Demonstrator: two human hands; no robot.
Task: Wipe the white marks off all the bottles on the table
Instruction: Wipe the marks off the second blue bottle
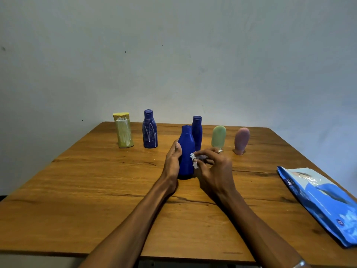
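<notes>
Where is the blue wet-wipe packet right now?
In the head view, the blue plastic wet-wipe packet lies flat at the wooden table's right edge, nearer the camera than the pink bottle.

"mee" on wipes pack (partly legible)

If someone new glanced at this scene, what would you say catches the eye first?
Mid-table, the left hand steadies a dark blue plastic bottle while the right hand presses a crumpled white wipe to it. Far left, a yellow bottle and a second blue bottle carry white scribbles.
</notes>
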